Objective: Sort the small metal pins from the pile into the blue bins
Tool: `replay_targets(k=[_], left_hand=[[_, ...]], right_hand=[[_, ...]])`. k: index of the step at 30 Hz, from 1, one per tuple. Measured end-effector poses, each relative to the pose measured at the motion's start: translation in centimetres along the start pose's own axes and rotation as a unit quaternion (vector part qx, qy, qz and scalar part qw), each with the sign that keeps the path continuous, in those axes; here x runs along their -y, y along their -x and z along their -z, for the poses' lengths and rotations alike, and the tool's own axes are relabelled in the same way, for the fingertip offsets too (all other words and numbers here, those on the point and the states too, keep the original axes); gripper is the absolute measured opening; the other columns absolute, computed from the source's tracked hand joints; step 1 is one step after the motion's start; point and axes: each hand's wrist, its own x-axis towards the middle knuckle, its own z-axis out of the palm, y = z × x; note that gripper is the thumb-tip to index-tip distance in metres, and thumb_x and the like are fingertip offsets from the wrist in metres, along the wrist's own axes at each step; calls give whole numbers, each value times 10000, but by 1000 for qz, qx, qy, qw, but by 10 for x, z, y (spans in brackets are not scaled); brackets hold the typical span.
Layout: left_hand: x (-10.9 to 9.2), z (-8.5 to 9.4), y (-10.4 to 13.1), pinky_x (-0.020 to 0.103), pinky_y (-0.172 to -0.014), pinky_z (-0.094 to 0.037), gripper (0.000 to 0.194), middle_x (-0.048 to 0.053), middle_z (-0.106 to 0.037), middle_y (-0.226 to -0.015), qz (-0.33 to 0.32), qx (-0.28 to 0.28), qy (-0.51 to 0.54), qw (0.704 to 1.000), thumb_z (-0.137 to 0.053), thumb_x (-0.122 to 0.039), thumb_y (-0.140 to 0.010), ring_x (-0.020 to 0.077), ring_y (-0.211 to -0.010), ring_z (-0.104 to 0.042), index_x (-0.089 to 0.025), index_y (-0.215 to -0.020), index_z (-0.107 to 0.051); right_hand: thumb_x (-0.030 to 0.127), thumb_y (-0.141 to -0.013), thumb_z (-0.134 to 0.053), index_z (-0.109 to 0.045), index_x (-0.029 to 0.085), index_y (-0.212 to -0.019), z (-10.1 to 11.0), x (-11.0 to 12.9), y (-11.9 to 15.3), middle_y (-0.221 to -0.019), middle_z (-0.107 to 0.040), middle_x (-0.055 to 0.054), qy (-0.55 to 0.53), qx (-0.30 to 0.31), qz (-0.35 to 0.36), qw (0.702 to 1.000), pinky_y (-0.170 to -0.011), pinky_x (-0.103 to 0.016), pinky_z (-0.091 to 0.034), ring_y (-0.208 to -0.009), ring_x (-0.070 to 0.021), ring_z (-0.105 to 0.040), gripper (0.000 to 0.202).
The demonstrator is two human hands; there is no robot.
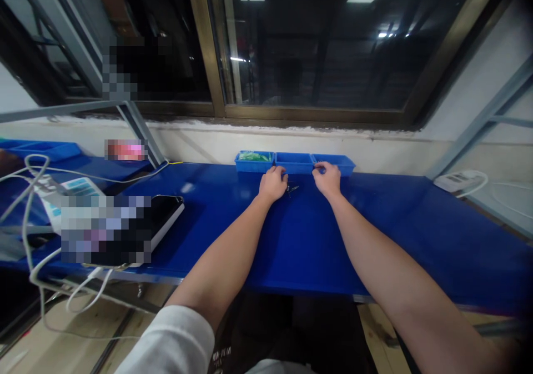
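Three joined blue bins (293, 168) stand at the back of the blue table, against the wall. Green packets (255, 156) lie in the left compartment. My left hand (273, 183) is on the table just in front of the bins, its fingers curled beside small dark metal pieces (292, 189); what it holds, if anything, is too small to name. At the front edge of the right compartment is my right hand (327, 178), thumb and fingers drawn together over the rim. Anything between its fingertips cannot be made out.
On the left of the blue table (208, 218) lies a phone-like device (166, 210) with white cables (31, 213). A white box-shaped item (456, 181) with a cable is at the right. Grey metal posts rise at both sides. More blue bins (54, 150) sit far left.
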Motion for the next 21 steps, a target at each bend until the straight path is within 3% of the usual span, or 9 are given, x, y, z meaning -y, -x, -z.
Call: replay_targets(k=[5, 9, 12, 14, 17, 21], left_hand=[[2, 2, 0, 329, -935, -407, 309, 86, -570, -1198, 35, 20, -40, 998, -425, -270, -871, 226, -1117, -519, -196, -1147, -543], [4, -1, 0, 355, -949, -394, 365, 103, -557, -1223, 35, 49, -47, 997, -411, -334, -876, 247, -1152, -501, -183, -1191, -520], [3, -2, 2, 389, -990, -358, 488, 124, -510, -1302, 8, 75, -47, 996, -384, -456, -878, 265, -1214, -454, -166, -1260, -476], [1, -3, 4, 404, -1035, -309, 603, 134, -432, -1387, -20, 101, -50, 993, -364, -552, -860, 274, -1287, -377, -158, -1311, -434], [-1, -5, 6, 417, -1081, -233, 748, 154, -303, -1469, -53, 152, -64, 985, -343, -657, -818, 287, -1364, -247, -141, -1359, -383], [-1, -7, 9, 447, -1094, -189, 788, 175, -265, -1480, -73, 211, -78, 972, -336, -674, -808, 298, -1377, -211, -131, -1379, -356]], right_hand=[[240, -687, -531, -640, 148, -1011, 0, -9, -9, -1052, -638, -114, 67, -11, -23, 997, -929, -467, -339, -1068, -305, -437, 354], [287, -674, -580, -556, 183, -1190, -2, -16, -13, -1269, -514, -137, 89, 43, -64, 993, -929, -552, -310, -1151, -360, -364, 526], [291, -644, -625, -484, 229, -1279, -3, -18, -11, -1396, -390, -124, 97, 76, -51, 991, -932, -573, -301, -1197, -386, -324, 654], [275, -653, -617, -483, 227, -1281, -5, -15, -8, -1390, -393, -124, 94, 67, -18, 993, -948, -555, -301, -1204, -370, -329, 644], [228, -680, -580, -570, 189, -1183, -7, -7, -2, -1243, -526, -121, 79, 75, 46, 993, -970, -493, -317, -1151, -313, -400, 505], [210, -683, -605, -679, 189, -982, -11, 5, 6, -1024, -633, -75, 55, 222, 124, 966, -949, -393, -371, -1018, -245, -499, 309]])
